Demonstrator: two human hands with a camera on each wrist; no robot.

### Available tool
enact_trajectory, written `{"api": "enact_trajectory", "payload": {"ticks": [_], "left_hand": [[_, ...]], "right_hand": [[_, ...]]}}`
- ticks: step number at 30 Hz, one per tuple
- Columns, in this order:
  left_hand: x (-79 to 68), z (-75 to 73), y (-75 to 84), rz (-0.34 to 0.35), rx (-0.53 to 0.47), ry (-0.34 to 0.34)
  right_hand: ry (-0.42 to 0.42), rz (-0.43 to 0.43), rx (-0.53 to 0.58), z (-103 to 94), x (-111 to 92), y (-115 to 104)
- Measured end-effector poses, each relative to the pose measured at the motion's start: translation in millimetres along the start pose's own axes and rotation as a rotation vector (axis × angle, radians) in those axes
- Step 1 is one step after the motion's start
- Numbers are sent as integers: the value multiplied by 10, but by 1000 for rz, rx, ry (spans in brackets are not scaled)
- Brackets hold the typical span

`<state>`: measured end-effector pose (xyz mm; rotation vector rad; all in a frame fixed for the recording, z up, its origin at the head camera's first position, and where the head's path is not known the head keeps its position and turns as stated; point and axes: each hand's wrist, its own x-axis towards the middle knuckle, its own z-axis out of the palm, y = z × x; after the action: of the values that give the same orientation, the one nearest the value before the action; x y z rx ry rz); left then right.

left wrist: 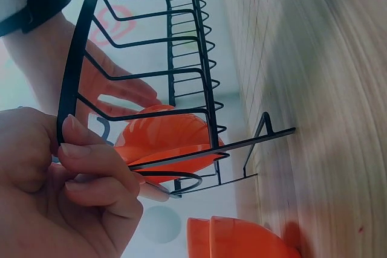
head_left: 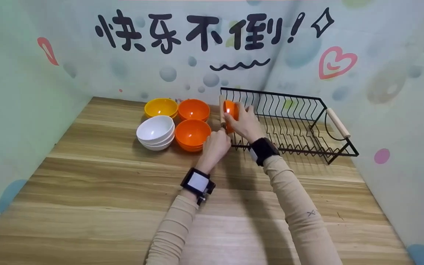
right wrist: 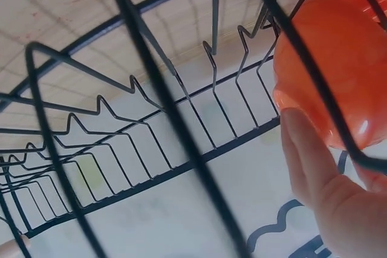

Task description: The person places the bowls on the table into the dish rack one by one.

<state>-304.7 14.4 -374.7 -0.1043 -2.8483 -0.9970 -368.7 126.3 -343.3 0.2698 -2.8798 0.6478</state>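
Note:
My right hand (head_left: 248, 124) holds an orange bowl (head_left: 232, 110) tipped on its side at the left end of a black wire dish rack (head_left: 296, 151). Its thumb and fingers grip the bowl, whose rounded outside (right wrist: 332, 64) fills the right of the right wrist view. At the rack's front left corner is my left hand (head_left: 217, 145). In the left wrist view its curled fingers (left wrist: 91, 161) pinch the end of the rack's dark top rail (left wrist: 77, 64). The bowl (left wrist: 166, 134) shows there between the wires, beyond that hand.
Left of the rack stand stacked bowls: yellow (head_left: 160, 106), orange at the back (head_left: 194, 109), orange in front (head_left: 193, 132) and white (head_left: 155, 129). Wooden handles (head_left: 338, 123) sit at the rack's ends. A printed backdrop (head_left: 168, 36) rises behind the wooden table (head_left: 105, 176).

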Motion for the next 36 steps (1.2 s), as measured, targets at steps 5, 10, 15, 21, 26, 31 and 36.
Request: {"api": "enact_trajectory", "payload": {"ticks": [5, 10, 15, 21, 26, 31, 36], "left_hand": [[0, -8, 6, 5, -4, 2], [-1, -16, 23, 0, -9, 1], [-3, -18, 29, -2, -5, 11], [-22, -11, 31, 16, 23, 60], [-30, -26, -8, 129, 155, 176], [11, -17, -172, 273, 216, 240], [24, 19, -376, 364, 278, 264]], "right_hand": [[45, -8, 8, -28, -82, 55], [75, -28, 39, -63, -177, 111], [117, -90, -11, -81, -361, 161], [203, -237, -55, -14, -603, 263], [340, -399, -100, 43, -760, 345], [450, -498, -141, 69, -844, 385], [482, -560, -165, 93, -885, 412]]}}
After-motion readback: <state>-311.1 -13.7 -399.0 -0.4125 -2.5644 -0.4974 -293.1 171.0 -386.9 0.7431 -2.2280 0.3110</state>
